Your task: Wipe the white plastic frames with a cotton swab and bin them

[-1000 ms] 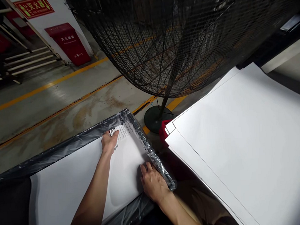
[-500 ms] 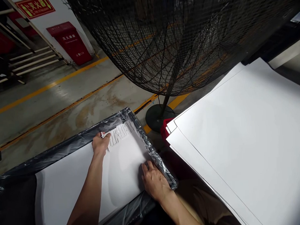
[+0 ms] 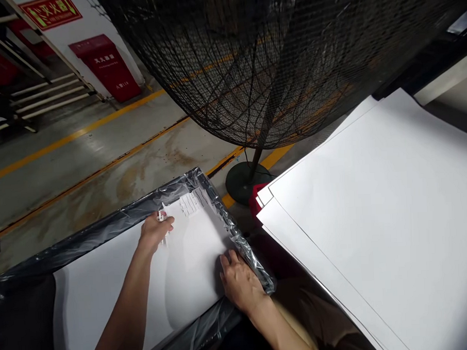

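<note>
A black fan stands beyond a stack of big white sheets. Left of those, a plastic-wrapped tray holds white paper. The right hand rests by the tray's right rim, fingers bent (whether gripping, I cannot tell). The left hand pinches thin white pieces at the paper's far edge, near a row of strips.

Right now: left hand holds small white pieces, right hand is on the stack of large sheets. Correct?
Wrong on the right hand: the head view shows it inside the plastic-lined container, by the rim, not on the stack of large sheets. The left hand does hold small white pieces.
</note>
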The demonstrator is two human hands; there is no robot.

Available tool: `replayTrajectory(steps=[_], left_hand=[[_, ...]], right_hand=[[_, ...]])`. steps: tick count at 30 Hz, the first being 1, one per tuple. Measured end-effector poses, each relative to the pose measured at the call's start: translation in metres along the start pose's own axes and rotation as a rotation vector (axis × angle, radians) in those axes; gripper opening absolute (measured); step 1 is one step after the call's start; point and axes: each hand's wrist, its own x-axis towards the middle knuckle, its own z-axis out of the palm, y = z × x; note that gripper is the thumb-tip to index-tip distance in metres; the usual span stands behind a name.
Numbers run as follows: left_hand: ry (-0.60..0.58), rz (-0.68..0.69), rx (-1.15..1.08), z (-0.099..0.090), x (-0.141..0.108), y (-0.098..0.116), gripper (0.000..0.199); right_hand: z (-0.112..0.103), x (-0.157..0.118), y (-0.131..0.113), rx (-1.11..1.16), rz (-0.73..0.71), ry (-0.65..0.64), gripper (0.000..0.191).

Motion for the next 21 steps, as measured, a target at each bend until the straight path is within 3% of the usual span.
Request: replayTrajectory(steps=[5, 9, 16, 21], left_hand=[[-0.118, -0.121, -0.264, -0.008, -0.003, -0.013, 0.029], [-0.066, -0.167, -0.310, -0.005, -0.001, -0.016, 0.031], [-0.110, -0.169, -0.305, 0.001, 0.001, -0.003, 0.026], [-0.022, -0.183, -0.403, -0.003, 0.002, -0.005, 0.024]], right_hand=[[0.000, -0.001, 0.002, -0.013, -0.033, 0.009, 0.043], [-0.004, 0.000, 0.001, -0.017, -0.037, 0.021, 0.043], [-0.002, 0.000, 0.000, -0.004, -0.022, 0.014, 0.043], [-0.005, 0.000, 0.000, 0.012, -0.023, 0.002, 0.043]])
